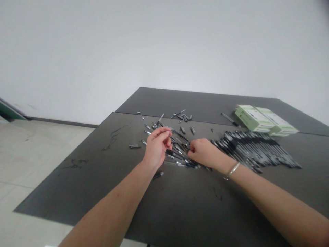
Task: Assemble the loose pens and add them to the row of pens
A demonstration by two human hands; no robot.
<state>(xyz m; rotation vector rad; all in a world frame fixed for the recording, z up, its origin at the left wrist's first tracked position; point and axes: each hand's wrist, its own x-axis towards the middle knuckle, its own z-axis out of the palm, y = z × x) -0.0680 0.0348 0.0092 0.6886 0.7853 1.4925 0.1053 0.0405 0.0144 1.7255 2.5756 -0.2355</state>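
Observation:
Over a loose pile of black gel pens point(180, 158), my left hand point(156, 145) is raised, with its thumb and index finger pinched together. What it holds, if anything, is too small to make out. My right hand point(202, 151), with a silver bangle at the wrist, reaches down to the pile's right side. Its fingers are closed, and whatever is between them is hidden. Dark pen caps lie scattered around, one cap point(134, 146) left of the pile and another cap point(158, 175) below my left hand.
A dense row of pens point(257, 151) lies side by side at the right. Behind it are two green-and-white boxes point(253, 118) and a single pen point(230, 119). More caps and small parts point(183, 116) lie at the back of the black table point(102, 171), before a white wall.

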